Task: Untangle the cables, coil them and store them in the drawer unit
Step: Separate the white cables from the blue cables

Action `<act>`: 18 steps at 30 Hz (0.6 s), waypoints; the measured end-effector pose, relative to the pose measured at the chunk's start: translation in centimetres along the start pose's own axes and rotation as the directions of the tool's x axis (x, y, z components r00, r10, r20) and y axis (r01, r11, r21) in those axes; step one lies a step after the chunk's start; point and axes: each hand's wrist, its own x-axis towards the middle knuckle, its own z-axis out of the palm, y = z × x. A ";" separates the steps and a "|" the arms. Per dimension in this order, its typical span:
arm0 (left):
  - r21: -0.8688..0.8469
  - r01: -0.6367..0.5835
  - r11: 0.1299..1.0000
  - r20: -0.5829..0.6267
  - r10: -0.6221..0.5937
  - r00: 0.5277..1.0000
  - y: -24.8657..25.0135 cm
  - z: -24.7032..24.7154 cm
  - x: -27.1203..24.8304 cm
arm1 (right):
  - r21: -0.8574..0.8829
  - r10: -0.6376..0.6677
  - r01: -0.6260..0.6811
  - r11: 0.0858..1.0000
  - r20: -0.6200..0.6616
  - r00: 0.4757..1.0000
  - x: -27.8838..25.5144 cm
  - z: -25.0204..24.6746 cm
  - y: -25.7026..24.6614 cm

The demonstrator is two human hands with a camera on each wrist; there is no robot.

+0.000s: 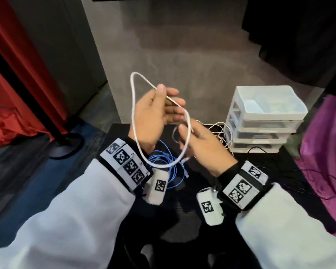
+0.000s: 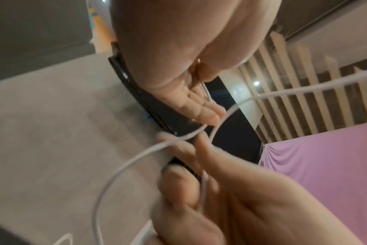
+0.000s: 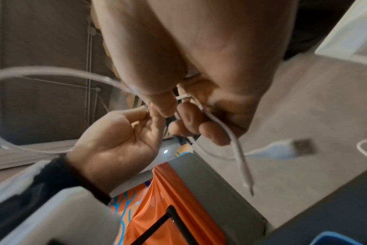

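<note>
A thick white cable (image 1: 133,105) forms one big loop in the air between my hands. My left hand (image 1: 157,111) is raised, palm towards me, and pinches the cable under its thumb against nearly straight fingers. My right hand (image 1: 200,144), lower and to the right, has its fingers curled round the loop's other side. In the right wrist view the cable (image 3: 52,71) runs through the right hand's fingers (image 3: 189,119), and a USB plug (image 3: 302,147) dangles below. A blue cable (image 1: 169,164) lies coiled on the black table (image 1: 260,171). The white drawer unit (image 1: 264,121) stands at the right.
A tangle of thin white cable (image 1: 221,133) lies against the drawer unit's left side, and a thin black cable (image 1: 260,150) trails in front of it. Purple cloth (image 1: 322,152) hangs at the right. A red curtain (image 1: 8,74) and a stand base (image 1: 66,144) are on the left.
</note>
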 end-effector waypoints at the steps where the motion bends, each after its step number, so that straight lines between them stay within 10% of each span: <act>1: 0.012 0.043 0.999 0.033 -0.043 0.999 -0.6 0.1 -0.3 | 0.003 0.014 -0.014 1.000 0.026 1.000 0.0 0.3 0.2; 5: -0.009 0.161 0.987 0.038 -0.161 0.986 -3.3 -0.9 -0.9 | 0.083 0.125 -0.124 0.989 -0.011 0.992 0.6 -0.8 1.4; 9: 0.362 0.063 0.930 0.029 -0.078 0.997 -8.2 -4.2 -1.1 | -0.003 0.167 -0.170 0.986 -0.156 0.974 3.3 -4.1 1.1; 14: 0.926 -0.033 0.375 0.170 -0.338 0.926 -15.1 -10.5 -3.3 | -0.042 0.014 -0.033 0.999 -0.381 0.925 8.6 -8.5 -2.7; 18: 0.977 -0.008 0.213 0.122 -0.527 0.841 -17.5 -13.1 -5.9 | -0.380 -0.144 -0.044 0.924 -0.451 0.881 12.2 -10.8 -0.6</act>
